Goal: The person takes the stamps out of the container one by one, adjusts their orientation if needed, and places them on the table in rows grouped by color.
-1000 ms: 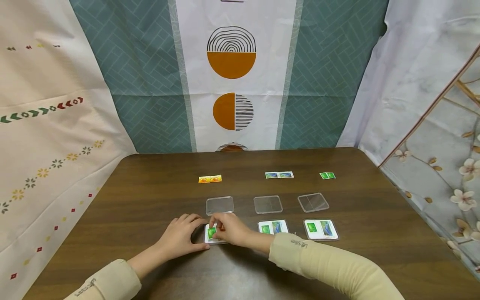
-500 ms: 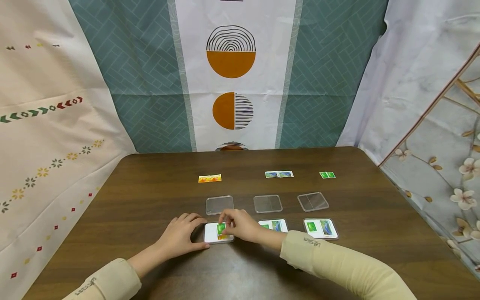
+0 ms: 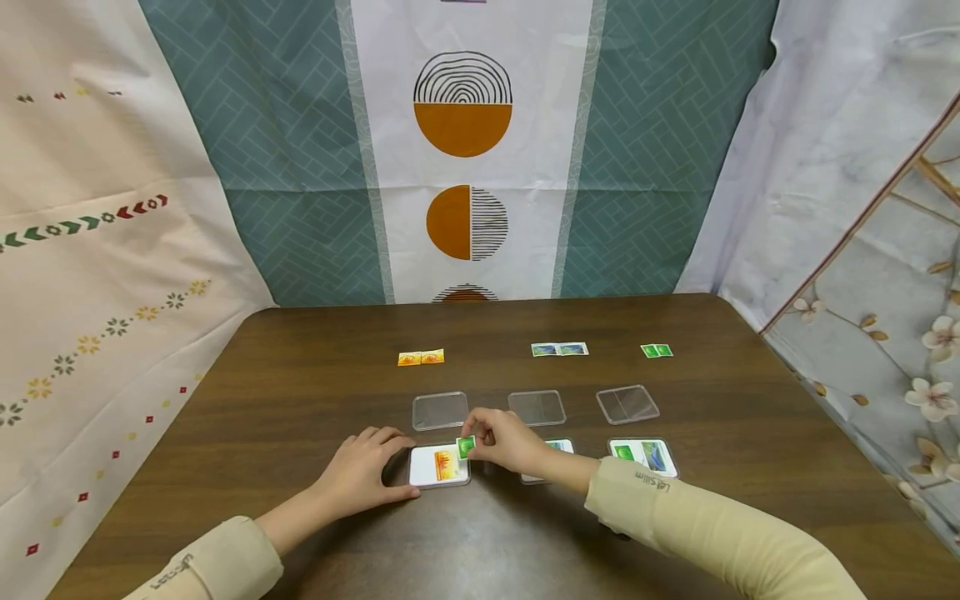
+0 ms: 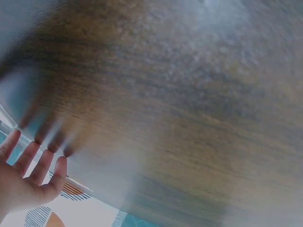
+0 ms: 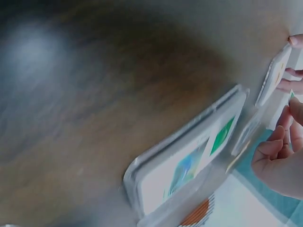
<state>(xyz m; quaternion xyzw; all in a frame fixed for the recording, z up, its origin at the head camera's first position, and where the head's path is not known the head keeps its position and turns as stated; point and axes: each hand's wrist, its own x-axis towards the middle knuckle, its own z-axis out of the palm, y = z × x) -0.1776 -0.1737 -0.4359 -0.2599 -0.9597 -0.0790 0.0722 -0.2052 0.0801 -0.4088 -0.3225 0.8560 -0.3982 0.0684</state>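
Note:
My right hand (image 3: 510,440) pinches a small green stamp (image 3: 466,447) just off the right end of a white card in a clear case (image 3: 422,468). An orange stamp (image 3: 447,465) lies on the right half of that card. My left hand (image 3: 360,471) rests on the table at the case's left end, its fairly straight fingers and thumb touching near the two corners. In the right wrist view, my right hand (image 5: 281,156) is bent at the fingers, with a sliver of the green stamp at the tips. Only my left hand (image 4: 33,175) shows clearly in the left wrist view.
Two more cased cards stand to the right: one (image 3: 532,478) partly behind my right hand, another (image 3: 643,458) with green and blue stamps. Behind lie clear lids (image 3: 440,411), (image 3: 537,408), (image 3: 627,404). Farther back are orange stamps (image 3: 421,357), blue stamps (image 3: 559,349) and green stamps (image 3: 656,351).
My right hand has moved right with the green stamp, from the card's left half past its right end, uncovering the orange stamp. My left hand has stayed in place.

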